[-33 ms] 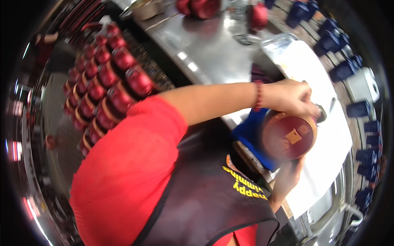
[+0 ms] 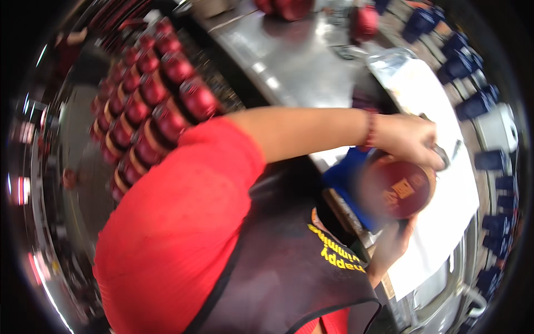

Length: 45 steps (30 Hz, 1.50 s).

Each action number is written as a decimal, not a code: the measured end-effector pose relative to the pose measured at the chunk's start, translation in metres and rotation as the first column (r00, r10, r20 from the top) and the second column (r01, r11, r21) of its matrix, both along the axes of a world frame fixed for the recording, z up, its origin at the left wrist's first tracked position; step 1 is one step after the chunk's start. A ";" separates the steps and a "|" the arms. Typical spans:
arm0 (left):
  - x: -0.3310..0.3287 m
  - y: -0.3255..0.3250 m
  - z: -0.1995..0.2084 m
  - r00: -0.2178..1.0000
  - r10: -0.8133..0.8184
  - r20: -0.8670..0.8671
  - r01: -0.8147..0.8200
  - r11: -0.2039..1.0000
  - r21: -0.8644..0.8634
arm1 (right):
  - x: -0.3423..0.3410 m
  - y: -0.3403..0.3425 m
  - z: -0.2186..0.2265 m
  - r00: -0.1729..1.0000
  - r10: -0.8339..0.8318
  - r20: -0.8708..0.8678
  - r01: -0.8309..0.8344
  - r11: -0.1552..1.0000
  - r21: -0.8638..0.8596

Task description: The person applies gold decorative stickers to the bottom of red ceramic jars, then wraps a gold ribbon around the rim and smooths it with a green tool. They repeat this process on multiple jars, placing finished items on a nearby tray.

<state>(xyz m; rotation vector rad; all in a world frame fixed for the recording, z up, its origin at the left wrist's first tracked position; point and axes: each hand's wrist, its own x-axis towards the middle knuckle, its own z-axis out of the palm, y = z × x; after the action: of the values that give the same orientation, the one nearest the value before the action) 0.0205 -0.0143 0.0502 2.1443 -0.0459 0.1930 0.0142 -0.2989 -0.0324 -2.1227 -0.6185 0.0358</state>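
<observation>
A round dark red jar (image 2: 409, 192) with a gold square emblem on its flat face is tilted over the white sheet on the counter. Motion blurs its left side. From below, my right hand (image 2: 392, 245) grips the jar, fingers along its lower edge. My left hand (image 2: 411, 139), a red bead bracelet at the wrist, is closed at the jar's upper rim. A small dark, shiny piece (image 2: 442, 157) shows at its fingertips, too little of it visible to name. Behind the jar lies a blue cloth or bag (image 2: 347, 178).
Rows of glossy red jars (image 2: 169, 119) with tan bands stand to the left. A steel counter (image 2: 295, 61) runs along the top, with red jars (image 2: 364, 25) on it. The white sheet (image 2: 450, 206) covers the work spot. Dark blue containers (image 2: 478, 103) line the right edge, beside a white jug (image 2: 500, 128).
The background has shifted slightly right and down in the view. Both hands keep their hold, and the jar has moved only a little to the right.
</observation>
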 end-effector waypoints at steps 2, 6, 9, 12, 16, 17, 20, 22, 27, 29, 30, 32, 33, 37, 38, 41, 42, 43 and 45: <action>0.000 -0.007 0.010 0.984 -0.065 0.167 0.052 0.995 0.080 | -0.005 -0.002 -0.004 1.000 0.010 -0.016 -0.009 0.995 0.096; -0.012 -0.016 0.020 0.984 -0.042 0.172 0.031 0.997 0.064 | -0.005 -0.007 -0.002 0.991 0.124 0.047 -0.128 0.985 0.113; -0.040 -0.026 0.024 0.944 0.054 0.325 -0.044 0.998 -0.037 | -0.006 -0.006 0.014 0.993 0.120 0.007 -0.120 0.989 0.082; -0.089 -0.031 0.040 0.885 0.255 0.389 -0.177 0.958 -0.226 | -0.011 0.003 0.040 0.978 0.183 0.096 -0.194 0.973 0.124; -0.217 -0.021 0.072 0.610 0.609 0.507 -0.478 0.793 -0.378 | -0.019 0.042 0.069 0.866 0.431 0.252 -0.485 0.846 0.222; -0.261 -0.014 0.086 0.596 0.596 0.538 -0.543 0.793 -0.276 | -0.022 0.054 0.071 0.789 0.553 0.268 -0.612 0.747 0.260; -0.417 -0.016 0.134 0.328 0.726 0.605 -0.851 0.505 -0.145 | -0.035 0.092 0.071 0.670 0.700 0.246 -0.737 0.589 0.331; -0.521 -0.020 0.166 0.162 0.795 0.584 -0.954 0.277 -0.112 | -0.045 0.109 0.069 0.716 0.697 0.045 -0.654 0.646 0.394; -0.719 0.008 0.150 -0.341 0.593 0.729 -0.775 -0.617 0.139 | -0.066 0.134 0.068 0.675 0.737 0.033 -0.692 0.616 0.376; -0.775 0.034 0.099 -0.442 0.532 0.722 -0.608 -0.769 0.195 | -0.070 0.140 0.068 0.685 0.705 0.185 -0.728 0.648 0.227; -0.797 0.049 0.070 -0.435 0.541 0.720 -0.564 -0.787 0.250 | -0.070 0.142 0.067 0.685 0.688 0.241 -0.728 0.662 0.178; -0.827 0.075 0.007 -0.505 0.573 0.646 -0.562 -0.786 0.257 | -0.069 0.147 0.064 0.689 0.686 0.234 -0.724 0.668 0.171; -0.835 0.090 -0.020 -0.573 0.572 0.587 -0.513 -0.809 0.288 | -0.068 0.149 0.062 0.732 0.666 0.142 -0.680 0.701 0.216; -0.838 0.126 -0.089 -0.678 0.596 0.429 -0.508 -0.803 0.313 | -0.060 0.155 0.053 0.786 0.607 0.116 -0.618 0.773 0.142; -0.834 0.131 -0.094 -0.706 0.588 0.395 -0.511 -0.809 0.290 | -0.058 0.155 0.051 0.809 0.584 0.064 -0.586 0.793 0.167; -0.827 0.131 -0.089 -0.684 0.621 0.384 -0.526 -0.784 0.331 | -0.054 0.155 0.047 0.776 0.612 0.153 -0.629 0.770 0.108; -0.825 0.128 -0.085 -0.689 0.619 0.378 -0.518 -0.785 0.340 | -0.054 0.154 0.046 0.801 0.593 0.084 -0.598 0.787 0.154; -0.824 0.125 -0.080 -0.670 0.643 0.371 -0.516 -0.763 0.389 | -0.055 0.154 0.045 0.770 0.620 0.151 -0.636 0.764 0.107; -0.822 0.120 -0.073 -0.693 0.658 0.295 -0.533 -0.743 0.405 | -0.057 0.151 0.045 0.781 0.618 0.088 -0.624 0.768 0.142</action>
<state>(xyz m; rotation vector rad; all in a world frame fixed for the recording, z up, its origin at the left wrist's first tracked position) -0.8011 0.1061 -0.0229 1.4052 2.8330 1.0931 -0.0426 -0.1476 0.0123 -1.6757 -1.2857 0.3070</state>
